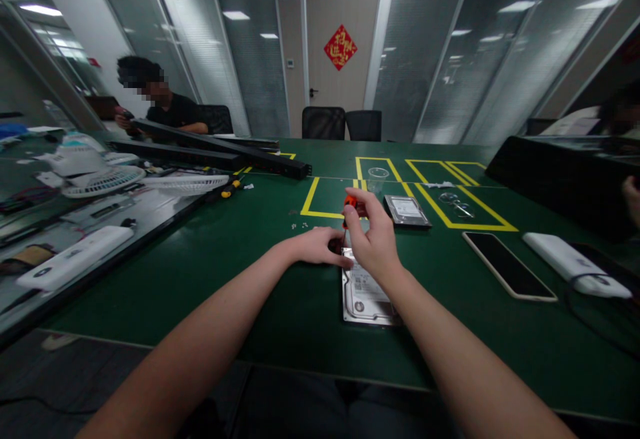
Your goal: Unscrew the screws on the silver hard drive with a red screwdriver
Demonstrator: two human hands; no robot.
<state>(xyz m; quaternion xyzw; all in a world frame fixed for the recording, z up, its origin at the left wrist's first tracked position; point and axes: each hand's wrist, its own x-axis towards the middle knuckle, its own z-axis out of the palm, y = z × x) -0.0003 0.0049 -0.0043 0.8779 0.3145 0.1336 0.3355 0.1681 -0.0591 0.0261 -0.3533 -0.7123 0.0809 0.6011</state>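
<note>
A silver hard drive (369, 295) lies flat on the green table in front of me, its label side up. My right hand (374, 239) is closed around the orange-red handle of a screwdriver (351, 201), which stands upright with its shaft pointing down at the drive's far left corner. The tip is hidden behind my fingers. My left hand (320, 245) grips that same corner, thumb on the top face and fingers at the far edge. Several tiny screws (300, 226) lie on the table just beyond my left hand.
Beyond my right hand are a second hard drive (407, 211), a clear plastic cup (376, 182) and glasses (456, 205). To the right lie a phone (510, 265) and a white device (575, 264) with a cable. Fan parts (103, 179) and black bars (225, 149) occupy the left, near a seated person.
</note>
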